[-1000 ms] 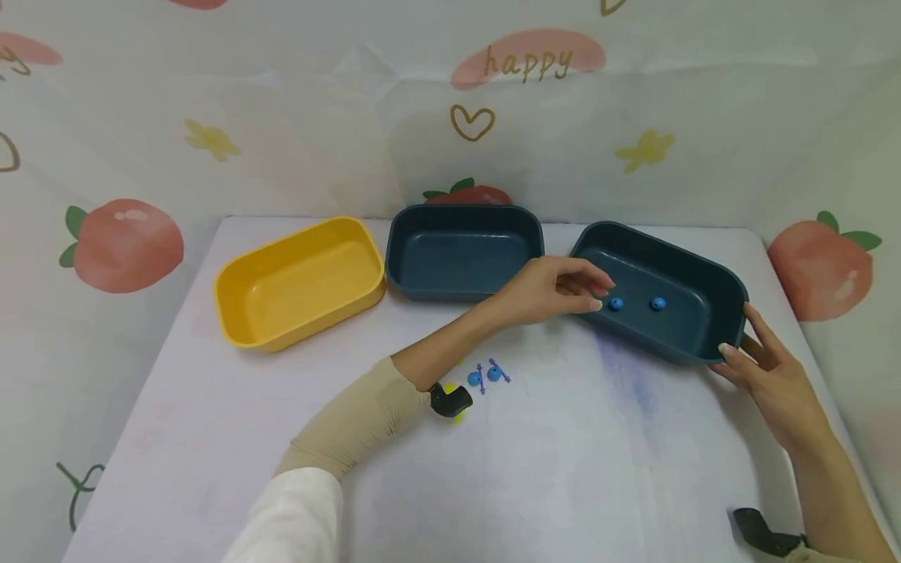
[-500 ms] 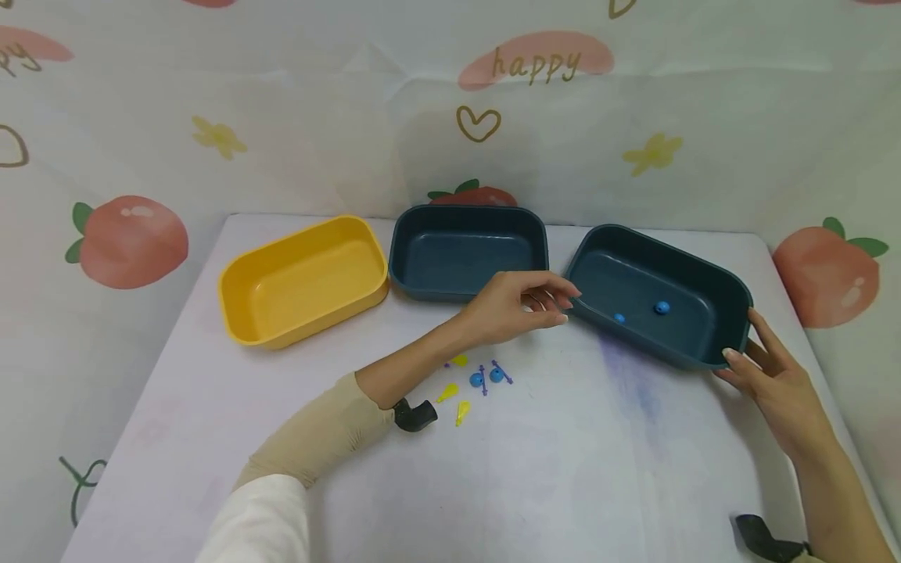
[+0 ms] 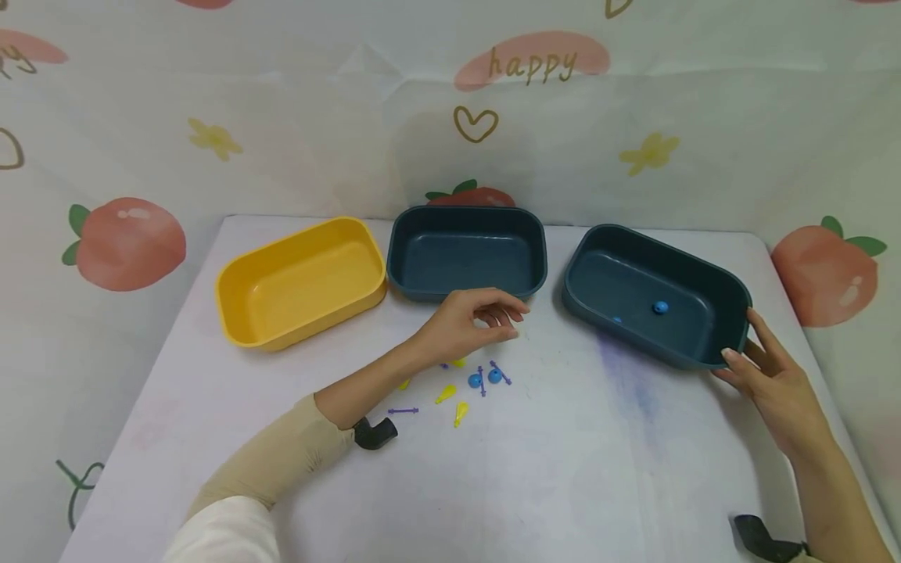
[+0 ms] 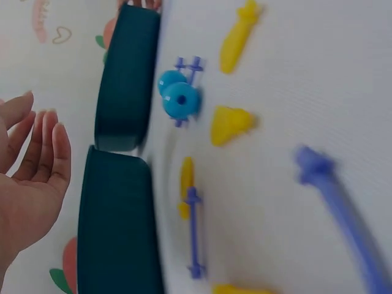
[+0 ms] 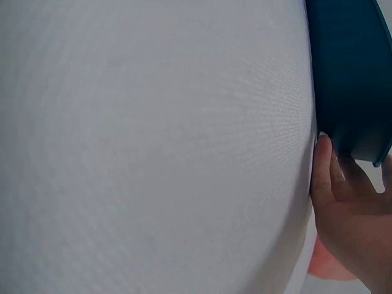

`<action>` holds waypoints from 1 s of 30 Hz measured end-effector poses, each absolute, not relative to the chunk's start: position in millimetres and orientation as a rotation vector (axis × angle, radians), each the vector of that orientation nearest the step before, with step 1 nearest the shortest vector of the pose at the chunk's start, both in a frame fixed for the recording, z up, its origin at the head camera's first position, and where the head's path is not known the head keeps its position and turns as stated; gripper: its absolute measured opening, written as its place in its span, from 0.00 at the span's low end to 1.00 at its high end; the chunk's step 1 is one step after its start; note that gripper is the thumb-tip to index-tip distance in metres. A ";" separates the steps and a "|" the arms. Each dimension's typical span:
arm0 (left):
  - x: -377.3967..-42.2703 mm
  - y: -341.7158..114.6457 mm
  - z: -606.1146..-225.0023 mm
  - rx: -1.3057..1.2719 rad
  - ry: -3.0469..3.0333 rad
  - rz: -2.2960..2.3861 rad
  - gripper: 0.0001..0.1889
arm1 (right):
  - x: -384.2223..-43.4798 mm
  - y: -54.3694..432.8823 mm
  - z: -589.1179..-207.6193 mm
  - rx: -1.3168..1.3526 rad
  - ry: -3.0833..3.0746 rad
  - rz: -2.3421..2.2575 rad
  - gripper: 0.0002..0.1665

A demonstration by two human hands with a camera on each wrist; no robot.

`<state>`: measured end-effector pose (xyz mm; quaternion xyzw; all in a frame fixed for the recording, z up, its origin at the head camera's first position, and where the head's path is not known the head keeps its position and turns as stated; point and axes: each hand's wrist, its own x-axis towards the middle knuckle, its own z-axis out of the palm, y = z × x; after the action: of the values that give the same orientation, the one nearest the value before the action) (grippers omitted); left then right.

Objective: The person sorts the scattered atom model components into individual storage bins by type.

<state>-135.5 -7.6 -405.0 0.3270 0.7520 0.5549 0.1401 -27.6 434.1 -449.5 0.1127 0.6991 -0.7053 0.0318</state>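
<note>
My left hand (image 3: 472,322) hovers in front of the middle dark blue bin (image 3: 468,295), over the table. Its fingers (image 4: 44,150) are loosely bent with nothing between them and the thumb. Below it lie small pieces: blue beads (image 3: 475,381), purple rods (image 3: 403,410) with knobbed ends, and yellow drop-shaped pieces (image 3: 446,393). At the right, my right hand (image 3: 784,391) grips the near right corner of another dark blue bin (image 3: 633,332), also seen in the right wrist view (image 5: 352,79). Inside that bin sits a blue bead (image 3: 660,307); a second bead is mostly hidden behind its near wall.
A yellow bin (image 3: 303,332) stands at the left, close beside the middle bin. All three bins are in a row near the table's back edge. Behind them hangs a white cloth (image 3: 338,117) printed with peaches.
My left hand has drawn back left from over the right bin. A bead there has rolled towards the near wall. The right hand stays at its corner.
</note>
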 end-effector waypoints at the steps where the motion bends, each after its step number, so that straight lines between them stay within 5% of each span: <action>1: -134.4 -10.4 -406.7 0.942 2.176 1.598 0.16 | -27.4 434.1 -449.3 0.351 2.159 -2.165 0.45; 30: -106.3 -53.6 -441.8 0.764 2.202 1.308 0.13 | -26.8 432.3 -447.5 0.383 2.174 -2.125 0.45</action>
<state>-106.3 -53.6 -441.8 0.2781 0.8013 0.4760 0.2323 -26.8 432.3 -447.5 0.1249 0.7090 -0.6930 0.0385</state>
